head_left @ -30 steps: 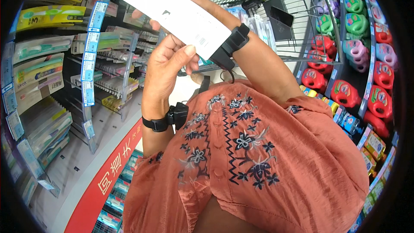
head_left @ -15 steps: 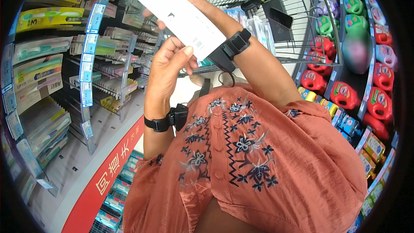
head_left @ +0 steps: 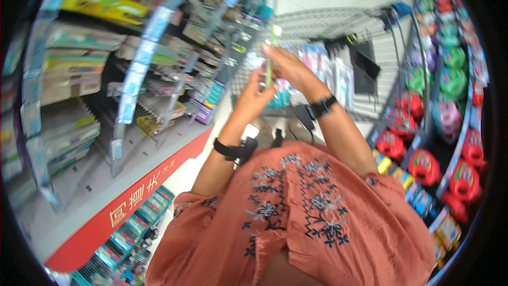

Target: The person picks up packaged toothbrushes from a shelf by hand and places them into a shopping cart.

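A flat hang-card pack (head_left: 269,73), turned nearly edge-on so that it shows as a thin green strip, stands between my hands above the near side of the cart. My left hand (head_left: 252,99) is closed on its lower end. Higher up, my right hand (head_left: 292,70) grips it from the other side. Motion blur softens the fingertips, and the pack's faces are hidden. Under and beyond my hands, the wire shopping cart (head_left: 323,18) holds several slim packs (head_left: 338,82) and a black box (head_left: 362,47) with a dark phone-like slab on top.
On my left rise shelves with price strips (head_left: 138,63) and hanging toothbrush packs (head_left: 74,69), above a red shelf-front band (head_left: 135,196). Teal boxes (head_left: 124,238) sit lower down. Along my right runs a shelf of red detergent bottles (head_left: 423,167), with green ones (head_left: 452,82) farther off.
The pack has turned from its white back face to nearly edge-on. Both hands have shifted right and lower in view, and more of the cart and floor shows.
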`<state>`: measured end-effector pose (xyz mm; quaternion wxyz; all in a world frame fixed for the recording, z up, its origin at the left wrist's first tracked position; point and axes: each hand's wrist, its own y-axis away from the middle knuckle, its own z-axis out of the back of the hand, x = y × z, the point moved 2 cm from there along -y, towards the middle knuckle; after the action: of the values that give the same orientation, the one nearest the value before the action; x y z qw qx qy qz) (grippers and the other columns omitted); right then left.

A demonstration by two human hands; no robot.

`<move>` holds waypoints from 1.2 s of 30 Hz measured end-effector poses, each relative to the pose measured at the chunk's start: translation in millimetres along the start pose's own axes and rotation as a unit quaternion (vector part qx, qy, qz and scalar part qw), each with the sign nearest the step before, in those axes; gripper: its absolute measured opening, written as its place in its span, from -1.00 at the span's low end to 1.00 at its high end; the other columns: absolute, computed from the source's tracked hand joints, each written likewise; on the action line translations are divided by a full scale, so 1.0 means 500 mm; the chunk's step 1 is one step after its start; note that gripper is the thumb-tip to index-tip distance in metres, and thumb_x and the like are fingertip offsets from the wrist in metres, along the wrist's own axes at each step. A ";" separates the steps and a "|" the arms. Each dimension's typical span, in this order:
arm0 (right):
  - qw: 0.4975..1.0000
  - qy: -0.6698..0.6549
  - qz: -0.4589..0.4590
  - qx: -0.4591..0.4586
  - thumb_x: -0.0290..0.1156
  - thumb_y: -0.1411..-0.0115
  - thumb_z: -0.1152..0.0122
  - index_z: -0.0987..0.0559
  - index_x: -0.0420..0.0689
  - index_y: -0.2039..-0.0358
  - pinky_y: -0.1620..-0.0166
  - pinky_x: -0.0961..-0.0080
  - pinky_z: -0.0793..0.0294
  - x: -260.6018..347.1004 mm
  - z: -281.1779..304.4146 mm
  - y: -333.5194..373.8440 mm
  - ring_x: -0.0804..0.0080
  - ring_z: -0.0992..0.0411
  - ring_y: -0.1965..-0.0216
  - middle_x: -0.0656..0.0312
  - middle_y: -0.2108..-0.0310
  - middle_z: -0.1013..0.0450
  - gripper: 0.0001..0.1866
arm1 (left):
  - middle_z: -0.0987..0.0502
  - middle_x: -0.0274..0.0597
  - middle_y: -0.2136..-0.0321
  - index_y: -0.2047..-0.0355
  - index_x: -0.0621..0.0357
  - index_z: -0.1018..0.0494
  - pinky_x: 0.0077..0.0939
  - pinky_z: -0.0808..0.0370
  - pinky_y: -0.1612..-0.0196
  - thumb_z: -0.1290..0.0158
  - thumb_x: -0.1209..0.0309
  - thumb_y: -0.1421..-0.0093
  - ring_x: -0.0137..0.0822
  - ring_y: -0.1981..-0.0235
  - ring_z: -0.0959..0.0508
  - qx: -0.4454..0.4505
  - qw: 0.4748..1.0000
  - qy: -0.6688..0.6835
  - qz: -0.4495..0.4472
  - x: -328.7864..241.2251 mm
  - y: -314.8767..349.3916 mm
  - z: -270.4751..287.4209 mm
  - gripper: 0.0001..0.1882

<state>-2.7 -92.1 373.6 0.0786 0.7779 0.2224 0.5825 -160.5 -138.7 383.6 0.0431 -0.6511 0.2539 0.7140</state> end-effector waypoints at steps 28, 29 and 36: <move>0.990 0.079 -0.044 0.111 -0.15 -0.31 -0.25 -0.54 -0.16 0.11 0.40 0.69 -0.39 0.022 -0.169 -0.055 0.70 -0.36 0.50 0.42 0.37 -0.43 -0.67 | -0.52 -0.04 -0.05 -0.13 0.14 -0.41 -0.21 -0.40 -0.17 -0.11 0.06 -0.28 -0.09 -0.08 -0.51 -0.353 0.686 -0.623 0.130 0.086 -0.090 0.650 -0.46; 0.989 0.087 -0.042 0.111 -0.15 -0.31 -0.25 -0.54 -0.16 0.11 0.42 0.69 -0.38 0.020 -0.172 -0.056 0.69 -0.36 0.52 0.42 0.38 -0.43 -0.66 | -0.52 -0.03 -0.05 -0.14 0.15 -0.40 -0.21 -0.41 -0.17 -0.11 0.07 -0.28 -0.08 -0.08 -0.51 -0.365 0.682 -0.622 0.122 0.089 -0.093 0.653 -0.46; 0.990 0.103 -0.042 0.086 -0.19 -0.26 -0.30 -0.53 -0.14 0.24 0.47 0.65 -0.37 0.020 -0.200 -0.058 0.65 -0.36 0.57 0.37 0.45 -0.46 -0.72 | -0.50 0.03 -0.07 -0.17 0.18 -0.34 -0.22 -0.42 -0.17 -0.14 0.08 -0.26 -0.04 -0.08 -0.51 -0.427 0.676 -0.600 0.036 0.099 -0.096 0.651 -0.41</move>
<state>-102.0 -75.9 402.0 0.0128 0.7078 0.3107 0.6343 -444.5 25.9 329.5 -0.1226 -0.0210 -0.1358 0.9829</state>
